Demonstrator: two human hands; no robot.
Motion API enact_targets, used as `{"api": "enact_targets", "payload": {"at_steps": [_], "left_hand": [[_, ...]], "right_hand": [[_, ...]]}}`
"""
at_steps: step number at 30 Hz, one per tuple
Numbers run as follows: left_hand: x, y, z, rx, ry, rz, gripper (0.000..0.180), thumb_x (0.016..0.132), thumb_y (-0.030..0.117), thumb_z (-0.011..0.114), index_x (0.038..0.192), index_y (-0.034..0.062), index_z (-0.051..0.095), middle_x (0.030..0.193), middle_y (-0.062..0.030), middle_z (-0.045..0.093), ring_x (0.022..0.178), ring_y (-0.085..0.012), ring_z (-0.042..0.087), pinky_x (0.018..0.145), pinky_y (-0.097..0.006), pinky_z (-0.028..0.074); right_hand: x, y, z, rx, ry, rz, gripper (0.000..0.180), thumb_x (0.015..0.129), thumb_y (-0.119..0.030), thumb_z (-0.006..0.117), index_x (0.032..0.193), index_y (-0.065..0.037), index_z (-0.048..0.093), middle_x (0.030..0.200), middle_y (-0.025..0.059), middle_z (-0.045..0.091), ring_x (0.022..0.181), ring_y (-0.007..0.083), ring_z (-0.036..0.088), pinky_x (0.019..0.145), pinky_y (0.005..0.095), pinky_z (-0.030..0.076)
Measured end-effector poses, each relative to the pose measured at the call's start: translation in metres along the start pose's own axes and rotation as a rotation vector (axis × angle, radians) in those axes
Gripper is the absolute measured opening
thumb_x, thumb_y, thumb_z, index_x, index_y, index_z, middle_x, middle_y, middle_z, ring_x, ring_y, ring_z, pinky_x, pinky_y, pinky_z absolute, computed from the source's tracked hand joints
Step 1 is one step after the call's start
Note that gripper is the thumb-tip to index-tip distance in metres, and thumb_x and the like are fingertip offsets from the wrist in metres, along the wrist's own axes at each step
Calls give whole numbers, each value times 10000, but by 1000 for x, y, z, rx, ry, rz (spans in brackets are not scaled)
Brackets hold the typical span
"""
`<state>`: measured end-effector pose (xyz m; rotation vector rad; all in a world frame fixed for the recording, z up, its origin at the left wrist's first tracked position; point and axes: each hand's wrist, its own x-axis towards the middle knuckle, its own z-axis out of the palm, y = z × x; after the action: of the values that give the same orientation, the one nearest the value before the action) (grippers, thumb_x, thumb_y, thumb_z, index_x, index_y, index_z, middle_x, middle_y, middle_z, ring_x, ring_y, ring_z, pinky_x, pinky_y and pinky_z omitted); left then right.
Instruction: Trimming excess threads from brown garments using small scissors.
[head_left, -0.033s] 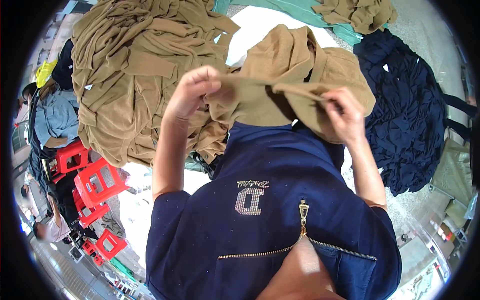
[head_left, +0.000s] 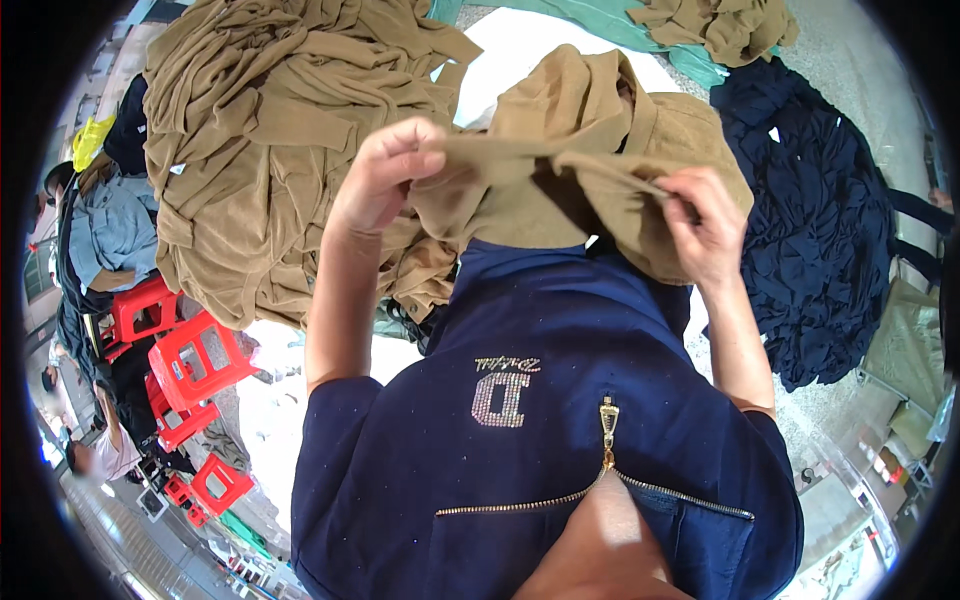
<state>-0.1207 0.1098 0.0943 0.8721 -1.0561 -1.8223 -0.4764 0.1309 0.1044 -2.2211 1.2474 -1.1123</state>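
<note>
A tan-brown garment (head_left: 535, 215) of soft fabric lies across my lap, its upper edge stretched between both hands. My left hand (head_left: 395, 170) pinches that edge at its left end, thumb on top. Over at the right end, my right hand (head_left: 705, 225) grips the edge between thumb and curled fingers. A dark fold opens in the cloth between the hands. More tan fabric (head_left: 565, 95) is bunched just beyond; I cannot tell whether it belongs to the same garment.
A big heap of tan garments (head_left: 290, 170) rises at the left. Dark navy garments (head_left: 800, 240) are piled at the right, with a smaller tan pile (head_left: 720, 30) at the far right. Red plastic stools (head_left: 200, 360) stand at the left, near a seated person (head_left: 105, 455).
My right hand has shifted slightly right, and my left hand has risen a little. The garment's edge is still held at both ends.
</note>
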Motion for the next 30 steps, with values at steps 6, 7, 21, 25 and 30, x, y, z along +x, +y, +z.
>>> {"api": "enact_targets", "payload": {"at_steps": [6, 7, 21, 25, 30], "left_hand": [[25, 23, 85, 70, 5, -75, 71, 877, 70, 674, 921, 15, 670, 808, 23, 635, 742, -38, 569, 668, -208, 455], [28, 17, 90, 121, 3, -59, 90, 880, 87, 678, 934, 14, 674, 822, 27, 637, 773, -36, 571, 698, -206, 461], [38, -10, 90, 520, -78, -1, 171, 923, 151, 633, 974, -11, 652, 790, -8, 632, 744, -57, 541, 663, -224, 453], [34, -17, 93, 463, -10, 41, 183, 929, 141, 617, 1006, -24, 633, 791, -19, 623, 762, -62, 533, 685, -239, 452], [28, -14, 94, 681, 4, 188, 218, 883, 132, 652, 1034, -25, 631, 912, -78, 666, 854, -134, 614, 756, -293, 482]], "right_hand": [[41, -45, 22, -3, -37, -491, 243, 653, -40, 694, 892, -18, 661, 830, 92, 613, 695, 223, 636, 567, 306, 518], [43, -43, 29, -12, -8, -490, 242, 658, -38, 692, 896, -18, 658, 830, 89, 609, 700, 221, 636, 570, 305, 518], [36, -29, 32, -101, -83, -626, 224, 679, -69, 686, 895, -21, 649, 844, 59, 607, 663, 153, 600, 551, 261, 492], [28, -25, 40, -26, -36, -498, 214, 670, -15, 705, 877, 0, 653, 825, 89, 611, 678, 201, 633, 568, 297, 519], [24, -22, 47, 18, -10, -359, 246, 647, -12, 715, 883, -18, 645, 835, 82, 598, 697, 217, 639, 576, 313, 523]]}}
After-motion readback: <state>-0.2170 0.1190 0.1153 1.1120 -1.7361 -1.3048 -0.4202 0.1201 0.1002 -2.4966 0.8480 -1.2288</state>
